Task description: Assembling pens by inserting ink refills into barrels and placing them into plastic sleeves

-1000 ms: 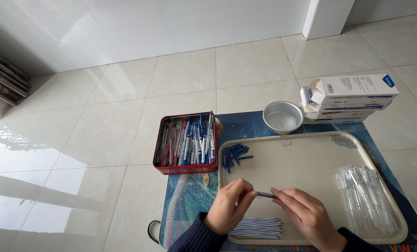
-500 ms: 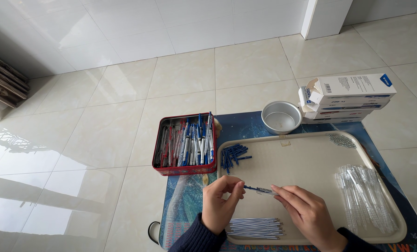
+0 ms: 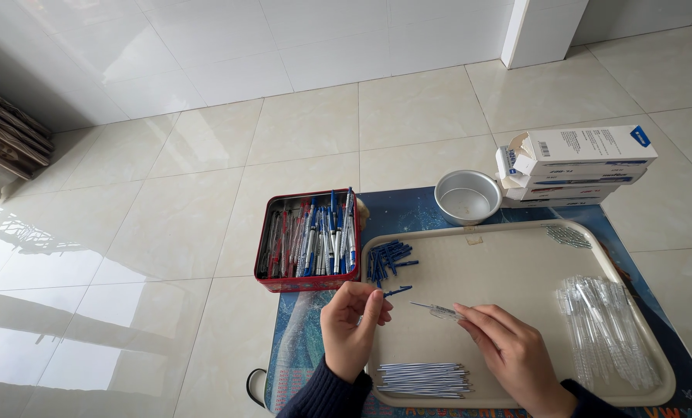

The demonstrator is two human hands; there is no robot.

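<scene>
My left hand (image 3: 351,325) pinches a small blue pen cap (image 3: 398,291) between thumb and fingers at the left edge of the beige tray (image 3: 508,255). Over the tray's middle, my right hand (image 3: 508,352) holds a clear pen barrel (image 3: 437,310) with its tip pointing left. The two parts are a short gap apart. A pile of blue caps (image 3: 384,259) lies in the tray's far left corner. Thin ink refills (image 3: 425,379) lie in a bundle at the near edge, between my wrists. Clear barrels (image 3: 605,329) are heaped on the tray's right side.
A red tin (image 3: 309,241) full of assembled pens stands left of the tray. A small metal bowl (image 3: 467,197) and stacked white boxes (image 3: 578,164) stand behind it. Small springs (image 3: 568,235) lie in the far right corner. All rests on a blue mat (image 3: 299,348) on a tiled floor.
The pen has come apart: my left hand drew leftward and up with the blue cap, while my right hand keeps the clear barrel. The head camera view stayed the same.
</scene>
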